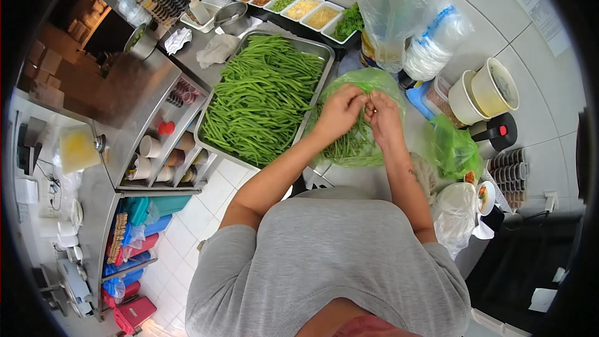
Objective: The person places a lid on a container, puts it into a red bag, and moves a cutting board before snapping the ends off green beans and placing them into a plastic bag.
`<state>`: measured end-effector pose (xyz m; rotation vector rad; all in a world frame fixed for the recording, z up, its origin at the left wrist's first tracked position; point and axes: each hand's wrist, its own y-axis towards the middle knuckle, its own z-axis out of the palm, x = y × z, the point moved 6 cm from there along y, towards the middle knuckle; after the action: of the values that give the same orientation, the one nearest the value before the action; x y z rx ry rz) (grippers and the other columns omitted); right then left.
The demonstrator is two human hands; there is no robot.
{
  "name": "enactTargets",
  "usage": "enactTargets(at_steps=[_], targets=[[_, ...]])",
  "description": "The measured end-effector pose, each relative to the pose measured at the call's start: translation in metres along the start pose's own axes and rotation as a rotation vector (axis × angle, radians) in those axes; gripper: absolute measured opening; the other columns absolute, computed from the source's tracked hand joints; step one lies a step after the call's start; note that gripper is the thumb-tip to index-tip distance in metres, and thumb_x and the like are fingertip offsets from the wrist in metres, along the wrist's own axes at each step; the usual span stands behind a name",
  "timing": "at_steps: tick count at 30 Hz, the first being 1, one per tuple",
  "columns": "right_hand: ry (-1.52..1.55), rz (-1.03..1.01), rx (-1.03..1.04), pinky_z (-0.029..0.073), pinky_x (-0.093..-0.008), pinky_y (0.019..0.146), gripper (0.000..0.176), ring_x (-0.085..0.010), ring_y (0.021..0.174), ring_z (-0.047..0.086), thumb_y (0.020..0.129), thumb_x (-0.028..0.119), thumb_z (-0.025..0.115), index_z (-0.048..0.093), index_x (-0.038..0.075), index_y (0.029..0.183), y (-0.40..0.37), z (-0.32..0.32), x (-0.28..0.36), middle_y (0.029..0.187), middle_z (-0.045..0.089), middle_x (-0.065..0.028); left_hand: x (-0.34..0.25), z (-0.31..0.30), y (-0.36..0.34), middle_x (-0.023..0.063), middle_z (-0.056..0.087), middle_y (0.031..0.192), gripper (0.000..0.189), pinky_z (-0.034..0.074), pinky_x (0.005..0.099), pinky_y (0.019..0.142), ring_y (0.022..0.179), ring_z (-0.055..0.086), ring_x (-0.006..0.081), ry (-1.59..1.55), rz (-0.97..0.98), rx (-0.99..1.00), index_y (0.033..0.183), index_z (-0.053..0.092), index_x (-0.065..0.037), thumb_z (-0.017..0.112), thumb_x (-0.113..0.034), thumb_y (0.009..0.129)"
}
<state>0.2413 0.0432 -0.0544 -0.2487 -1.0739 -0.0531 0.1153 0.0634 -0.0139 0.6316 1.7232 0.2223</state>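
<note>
My left hand [340, 110] and my right hand [382, 114] are close together over an open green plastic bag [392, 84], fingertips pinched and nearly meeting. Whatever is between the fingers is too small to make out. Thin green bean pieces [352, 145] lie in the bag below the hands. Left of the bag, a large metal tray [326, 50] is heaped with long green beans [262, 97], its right edge near my left hand.
White containers of chopped food [301, 10] line the back. Plastic bags [430, 43], cream tubs [468, 97], a green bag [454, 146] and a black-lidded container [496, 132] stand at right. A metal pot [231, 19] and a cloth [217, 51] sit behind the tray.
</note>
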Motion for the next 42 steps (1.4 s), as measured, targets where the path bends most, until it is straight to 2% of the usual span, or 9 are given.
enactTargets(at_steps=[2,4,10,16,25,29,31,33,42], targets=[[-0.267,-0.019,0.014,0.034,-0.0222,0.054,0.020,-0.0071,0.058,0.039,0.095,0.018,0.055,0.056,0.005,0.079,0.003,-0.012,0.000,0.067,0.049,0.0026,0.022,-0.015,0.001,0.0006,0.057,0.079,0.017,0.044,0.0223,0.057,0.060,0.051,0.0064,-0.254,-0.391,0.080,0.092,0.062,0.001,0.055,-0.014,0.092],[-0.778,-0.085,0.001,0.038,-0.0214,0.061,0.019,-0.0059,0.064,0.045,0.095,0.020,0.055,0.057,0.007,0.082,0.005,-0.028,0.001,0.073,0.052,0.0008,0.030,-0.032,0.006,0.0008,0.058,0.079,0.017,0.043,0.0221,0.056,0.061,0.050,0.0069,-0.445,-0.421,0.033,0.092,0.062,0.000,0.055,-0.016,0.093],[-0.720,-0.348,0.198,0.046,-0.0298,0.073,0.014,-0.0167,0.082,0.059,0.092,0.013,0.055,0.062,0.002,0.097,-0.012,-0.011,-0.003,0.092,0.064,-0.0074,0.040,-0.048,0.005,-0.0004,0.056,0.074,0.018,0.043,0.0218,0.055,0.060,0.048,0.0068,-0.615,-0.473,-0.035,0.090,0.062,0.001,0.055,-0.015,0.093],[-1.165,-0.662,0.313,0.046,-0.0396,0.077,0.016,-0.0329,0.085,0.058,0.087,0.014,0.059,0.063,0.003,0.098,-0.034,0.025,0.015,0.092,0.063,-0.0142,0.040,-0.050,0.005,-0.0006,0.054,0.072,0.017,0.042,0.0213,0.054,0.059,0.048,0.0064,-0.612,-0.469,-0.059,0.090,0.061,0.001,0.056,-0.015,0.093],[-1.252,-0.797,0.310,0.046,-0.0392,0.068,0.011,-0.0294,0.075,0.059,0.087,0.012,0.058,0.062,0.003,0.091,-0.038,0.037,0.010,0.077,0.060,-0.0128,0.029,-0.054,0.001,-0.0019,0.053,0.071,0.019,0.043,0.0223,0.056,0.060,0.048,0.0061,-0.344,-0.424,-0.040,0.092,0.061,0.000,0.056,-0.018,0.093],[-0.558,-0.228,0.083,0.044,-0.0294,0.060,0.015,-0.0161,0.066,0.056,0.092,0.013,0.053,0.061,0.001,0.087,-0.018,0.005,-0.011,0.072,0.059,-0.0063,0.012,-0.056,-0.004,0.0006,0.053,0.075,0.015,0.043,0.0232,0.057,0.060,0.048,0.0079,-0.319,-0.367,-0.112,0.091,0.060,0.001,0.055,-0.013,0.093],[-0.180,-0.057,0.054,0.042,-0.0240,0.058,0.018,-0.0099,0.063,0.053,0.093,0.014,0.050,0.060,0.001,0.086,-0.003,-0.010,-0.018,0.072,0.058,-0.0027,-0.015,-0.053,-0.008,0.0031,0.052,0.078,0.012,0.043,0.0239,0.056,0.060,0.048,0.0095,-0.055,-0.080,-0.169,0.092,0.058,0.002,0.054,-0.009,0.093],[-0.146,-0.038,0.029,0.041,-0.0218,0.058,0.019,-0.0086,0.064,0.052,0.095,0.015,0.050,0.061,0.001,0.088,-0.001,-0.009,-0.017,0.073,0.058,-0.0018,-0.057,-0.047,-0.014,0.0070,0.050,0.085,0.008,0.042,0.0246,0.056,0.059,0.049,0.0122,0.156,0.198,-0.197,0.093,0.056,0.003,0.051,-0.003,0.092],[-0.378,-0.119,0.156,0.043,-0.0215,0.061,0.021,-0.0076,0.067,0.051,0.097,0.014,0.048,0.060,0.001,0.109,-0.015,0.005,-0.012,0.084,0.060,-0.0035,-0.007,-0.075,-0.006,0.0005,0.055,0.080,0.014,0.046,0.0232,0.061,0.065,0.050,0.0076,-0.307,-0.328,-0.206,0.092,0.058,-0.001,0.049,-0.012,0.096]])
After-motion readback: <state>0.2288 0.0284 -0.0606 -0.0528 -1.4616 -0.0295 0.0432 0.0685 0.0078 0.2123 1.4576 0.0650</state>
